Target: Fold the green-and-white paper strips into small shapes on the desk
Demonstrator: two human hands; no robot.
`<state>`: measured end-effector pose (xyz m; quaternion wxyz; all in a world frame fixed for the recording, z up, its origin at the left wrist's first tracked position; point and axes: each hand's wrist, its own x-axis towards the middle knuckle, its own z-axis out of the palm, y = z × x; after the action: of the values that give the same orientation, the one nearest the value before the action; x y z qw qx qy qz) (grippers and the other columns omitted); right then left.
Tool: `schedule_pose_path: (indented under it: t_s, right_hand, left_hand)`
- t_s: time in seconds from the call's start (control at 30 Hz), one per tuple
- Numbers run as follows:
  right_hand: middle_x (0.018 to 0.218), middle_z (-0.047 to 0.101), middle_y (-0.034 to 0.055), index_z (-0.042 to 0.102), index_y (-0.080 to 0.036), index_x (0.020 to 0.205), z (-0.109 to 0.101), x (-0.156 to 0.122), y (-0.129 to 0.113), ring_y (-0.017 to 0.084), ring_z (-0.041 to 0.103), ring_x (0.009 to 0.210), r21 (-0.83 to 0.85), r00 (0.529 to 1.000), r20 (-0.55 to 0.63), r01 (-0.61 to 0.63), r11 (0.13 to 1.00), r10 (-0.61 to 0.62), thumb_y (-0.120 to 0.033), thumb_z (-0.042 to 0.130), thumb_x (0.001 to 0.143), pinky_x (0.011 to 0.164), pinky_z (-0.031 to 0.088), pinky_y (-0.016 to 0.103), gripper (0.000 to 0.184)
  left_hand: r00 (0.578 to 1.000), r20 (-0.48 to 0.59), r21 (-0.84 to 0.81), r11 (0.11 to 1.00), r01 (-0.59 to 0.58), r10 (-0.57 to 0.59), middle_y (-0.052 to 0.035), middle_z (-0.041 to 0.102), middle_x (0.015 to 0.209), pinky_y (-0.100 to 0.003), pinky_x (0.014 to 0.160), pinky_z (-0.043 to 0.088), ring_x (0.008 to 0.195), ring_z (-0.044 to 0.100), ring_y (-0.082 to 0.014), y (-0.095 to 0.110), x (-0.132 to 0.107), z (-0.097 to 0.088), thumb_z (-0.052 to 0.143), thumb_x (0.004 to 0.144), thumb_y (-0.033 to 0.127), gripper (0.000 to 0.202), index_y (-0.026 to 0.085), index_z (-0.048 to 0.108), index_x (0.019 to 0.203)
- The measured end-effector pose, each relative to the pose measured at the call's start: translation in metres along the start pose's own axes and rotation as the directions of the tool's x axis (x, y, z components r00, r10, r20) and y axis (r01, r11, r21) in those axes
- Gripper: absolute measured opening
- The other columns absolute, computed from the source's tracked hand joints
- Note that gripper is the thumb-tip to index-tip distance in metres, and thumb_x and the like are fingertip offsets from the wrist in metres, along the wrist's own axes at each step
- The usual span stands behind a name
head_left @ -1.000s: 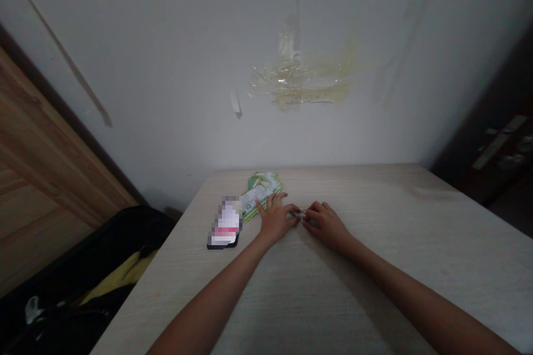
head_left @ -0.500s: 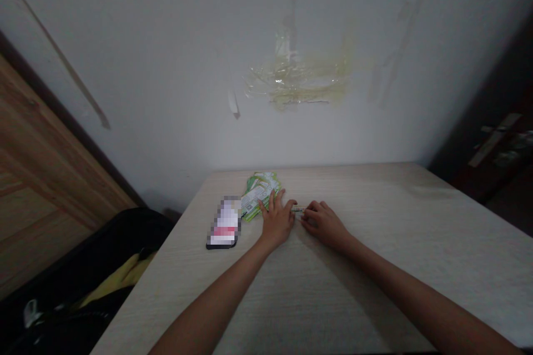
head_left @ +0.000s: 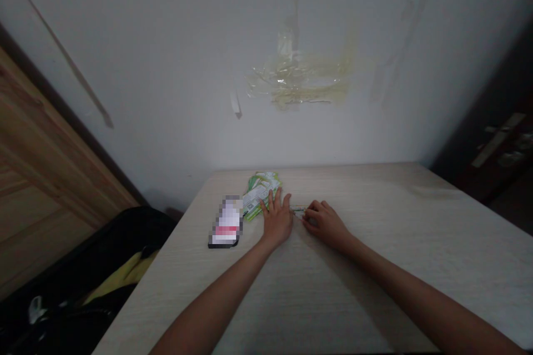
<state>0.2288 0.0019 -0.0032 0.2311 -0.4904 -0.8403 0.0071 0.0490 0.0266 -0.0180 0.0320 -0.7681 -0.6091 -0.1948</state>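
Note:
On the pale tabletop (head_left: 333,288), my left hand (head_left: 277,222) lies with its fingers spread, the tips over the near edge of a fanned pile of green and white printed cards or leaflets (head_left: 258,194). Just to its right, my right hand (head_left: 327,222) has its fingers curled together on a small, flat, pale thing with printed marks (head_left: 298,211). That thing bridges the short space between the two hands. Its right end is hidden by my right fingers, and its kind is too small to make out.
A phone (head_left: 227,224) with a blurred-out screen lies left of the cards. The table's back edge meets a grey wall (head_left: 187,66) with peeling clear tape (head_left: 300,83). Beyond the left edge are a black bag (head_left: 137,227) with yellow cloth and a wooden panel (head_left: 50,161).
My left thumb and fingers have opened outward, off the small pale thing, and more of it shows. My right hand stays in place, still closed on it. The view has shifted slightly.

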Motion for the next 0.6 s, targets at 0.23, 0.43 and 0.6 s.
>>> schedule_pose_path:
  t_s: [0.23, 0.43, 0.6]
  right_hand:
    - [0.098, 0.06, 0.0069, 0.067, -0.021, 0.088, -0.002, -0.001, -0.001, 0.019, 0.051, 0.09, 0.022, 0.999, 0.032, -0.019, 1.0, 0.019, -0.028, 0.057, 0.089, 0.083, 0.043, 0.032, 0.013]
    - [0.099, 0.06, 0.0069, 0.068, -0.021, 0.09, -0.004, -0.003, 0.0, 0.02, 0.052, 0.092, 0.063, 1.0, 0.02, -0.018, 0.998, 0.017, -0.029, 0.059, 0.088, 0.085, 0.044, 0.032, 0.013]
    - [0.098, 0.061, 0.0065, 0.069, -0.021, 0.09, 0.0, -0.004, 0.005, 0.02, 0.052, 0.091, 0.116, 1.0, 0.0, -0.009, 0.993, 0.009, -0.03, 0.059, 0.088, 0.084, 0.044, 0.034, 0.013]
  left_hand:
    - [0.999, -0.027, -0.001, 0.999, 0.038, -0.038, -0.0093, 0.021, 0.158, -0.06, 0.115, 0.009, 0.146, 0.01, -0.0336, -0.005, 0.002, 0.0, 0.039, 0.093, 0.025, 0.051, 0.024, 0.036, 0.144]
    - [0.999, -0.046, -0.027, 1.0, 0.014, -0.015, -0.0074, 0.029, 0.154, -0.058, 0.115, 0.014, 0.143, 0.018, -0.0319, -0.005, -0.003, -0.006, 0.043, 0.092, 0.025, 0.045, 0.026, 0.044, 0.137]
    - [1.0, -0.021, -0.035, 0.999, -0.006, 0.006, -0.0081, 0.045, 0.142, -0.059, 0.114, 0.013, 0.139, 0.027, -0.0309, -0.004, -0.006, -0.015, 0.049, 0.09, 0.024, 0.023, 0.024, 0.062, 0.109]
